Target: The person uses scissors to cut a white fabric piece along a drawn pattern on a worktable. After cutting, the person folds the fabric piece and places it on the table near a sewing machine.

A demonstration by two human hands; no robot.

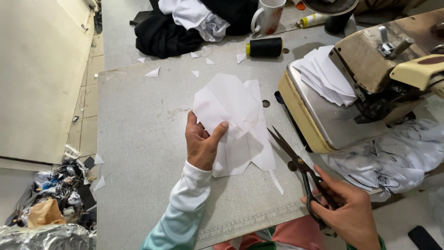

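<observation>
Thin white fabric piece (226, 104) with angular cut edges, pinched by left hand (202, 143), right hand (349, 213) gripping black scissors (296, 162), blades apart, grey table (138, 153)

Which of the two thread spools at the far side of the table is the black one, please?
The black spool lies on its side near the white mug, with a yellow end cap. The other spool, farther back and to the right, is pale with a yellow tip.
</observation>
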